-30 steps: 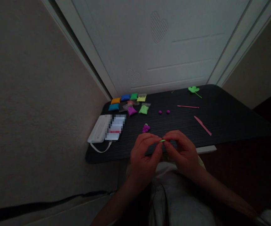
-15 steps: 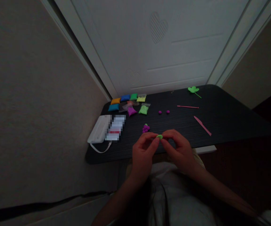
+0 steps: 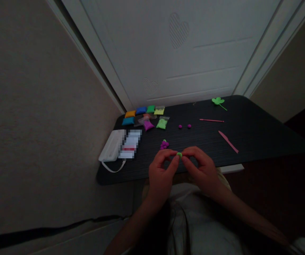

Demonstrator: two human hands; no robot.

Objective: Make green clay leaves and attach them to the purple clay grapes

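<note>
A small piece of light green modelling clay [image 3: 179, 154] is pinched between both hands above the table's near edge. My left hand [image 3: 163, 170] grips its left side with thumb and forefinger. On the other side, the fingertips of my right hand [image 3: 200, 168] close on it. Just beyond my left hand lies a cluster of purple clay balls [image 3: 164, 144] with a bit of green at its top, partly hidden by my fingers. Farther back, two loose purple balls [image 3: 180, 126] rest on the table.
The dark table [image 3: 261, 131] stands against a white door [image 3: 142, 46]. Several coloured clay packets [image 3: 162, 123] lie at the back left, near a phone [image 3: 131, 143] and a white case [image 3: 113, 145]. Rightward are a pink stick tool [image 3: 212, 120], a pink knife [image 3: 228, 141] and a green clay clover [image 3: 218, 101].
The green clay piece has turned or bent slightly between my fingertips and now looks more curved. Both hands have stayed almost in place.
</note>
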